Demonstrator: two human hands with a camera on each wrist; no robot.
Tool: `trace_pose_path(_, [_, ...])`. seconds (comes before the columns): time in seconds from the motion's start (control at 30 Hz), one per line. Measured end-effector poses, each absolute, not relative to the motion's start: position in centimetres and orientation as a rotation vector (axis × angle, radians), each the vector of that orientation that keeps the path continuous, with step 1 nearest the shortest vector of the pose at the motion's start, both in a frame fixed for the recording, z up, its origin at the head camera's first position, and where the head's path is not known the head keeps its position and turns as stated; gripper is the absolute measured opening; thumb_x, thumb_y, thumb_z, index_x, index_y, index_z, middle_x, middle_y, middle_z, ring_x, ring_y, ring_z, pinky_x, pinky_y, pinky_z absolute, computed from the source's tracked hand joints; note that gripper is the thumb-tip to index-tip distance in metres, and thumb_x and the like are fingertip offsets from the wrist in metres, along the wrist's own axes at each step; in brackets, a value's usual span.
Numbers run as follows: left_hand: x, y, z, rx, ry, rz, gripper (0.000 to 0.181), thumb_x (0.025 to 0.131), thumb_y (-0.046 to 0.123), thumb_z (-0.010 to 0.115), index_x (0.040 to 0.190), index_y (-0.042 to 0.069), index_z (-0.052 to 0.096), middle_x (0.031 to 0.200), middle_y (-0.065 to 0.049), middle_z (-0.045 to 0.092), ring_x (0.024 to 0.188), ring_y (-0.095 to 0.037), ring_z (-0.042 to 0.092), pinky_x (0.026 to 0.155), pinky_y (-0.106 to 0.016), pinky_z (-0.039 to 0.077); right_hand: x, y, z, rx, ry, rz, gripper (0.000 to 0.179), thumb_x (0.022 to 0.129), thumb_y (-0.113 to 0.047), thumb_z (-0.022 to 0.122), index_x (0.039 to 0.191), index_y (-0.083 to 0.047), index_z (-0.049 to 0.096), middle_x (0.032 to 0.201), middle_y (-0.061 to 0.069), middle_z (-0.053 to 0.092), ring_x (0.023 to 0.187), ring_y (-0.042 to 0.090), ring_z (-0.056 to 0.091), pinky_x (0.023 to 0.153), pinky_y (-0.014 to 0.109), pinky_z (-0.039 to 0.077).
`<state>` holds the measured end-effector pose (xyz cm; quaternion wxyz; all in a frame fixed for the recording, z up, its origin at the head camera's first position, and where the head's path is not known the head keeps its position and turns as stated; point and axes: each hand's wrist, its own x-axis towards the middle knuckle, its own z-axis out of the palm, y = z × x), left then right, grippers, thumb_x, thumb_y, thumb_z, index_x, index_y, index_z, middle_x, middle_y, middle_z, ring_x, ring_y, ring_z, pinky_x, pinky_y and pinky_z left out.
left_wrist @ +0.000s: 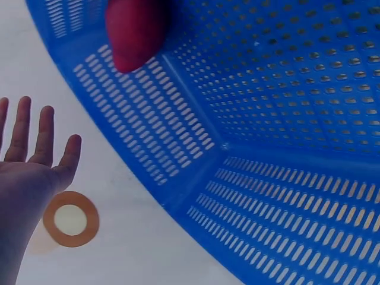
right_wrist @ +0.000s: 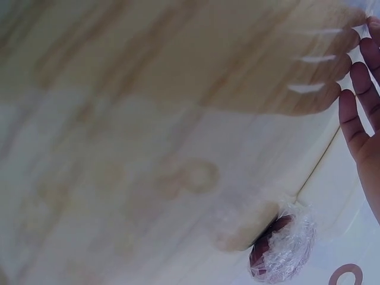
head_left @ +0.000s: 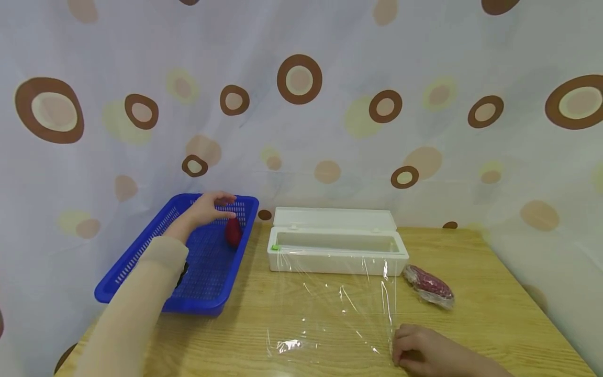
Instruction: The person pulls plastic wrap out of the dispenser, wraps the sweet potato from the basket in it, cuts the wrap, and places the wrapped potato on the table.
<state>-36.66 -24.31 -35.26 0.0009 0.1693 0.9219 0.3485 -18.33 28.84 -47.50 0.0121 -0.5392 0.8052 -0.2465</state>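
In the head view my left hand (head_left: pixel 209 208) is over the far end of a blue basket (head_left: pixel 202 303), fingers extended and nothing held. Just below the thumb, a dark red, tapered item (head_left: pixel 233 233), like a vegetable or fruit, leans by the basket's right wall. The left wrist view shows the same red item (left_wrist: pixel 135 35) and my spread fingers (left_wrist: pixel 43 136). A clear sheet of plastic wrap (head_left: pixel 330 314) stretches toward me from a white dispenser box (head_left: pixel 336 263). My right hand (head_left: pixel 424 350) pinches its near right edge, fingertips low at the tabletop.
The dispenser's lid (head_left: pixel 335 219) stands raised at the back, with a green slider (head_left: pixel 276 247) at its left. Right of the box lies a purple-red item wrapped in film (head_left: pixel 428 286). Something black (head_left: pixel 182 273) shows in the basket, partly behind my sleeve. A spotted curtain (head_left: pixel 301 136) hangs behind the wooden table (head_left: pixel 494 314).
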Motion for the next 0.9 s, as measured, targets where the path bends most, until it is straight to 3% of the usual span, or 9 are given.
trace_pose_path(0.6, [-36.9,-24.6,-38.8,0.407,2.827,0.871,0.068,0.085,0.016,0.071,0.143,0.004,0.037,0.145,-0.025,0.036,0.135,-0.044,0.029,0.107,-0.059,0.026,-18.3,29.0,-48.1,-1.703,2.511,-0.802,0.017,0.089,-0.013,0.065,0.094,-0.030,0.064,0.094,-0.016,0.059,0.086,-0.004,0.052,0.073,0.010,0.044])
trace_pose_path(0.9, [-36.8,-24.6,-39.9,0.394,2.771,0.732,0.068,0.083,0.011,0.072,0.143,0.010,0.040,0.145,-0.022,0.037,0.134,-0.044,0.031,0.105,-0.060,0.030,-18.2,29.1,-48.1,-1.693,2.519,-0.795,0.020,0.088,-0.011,0.066,0.094,-0.031,0.064,0.094,-0.019,0.057,0.085,-0.005,0.051,0.072,0.010,0.044])
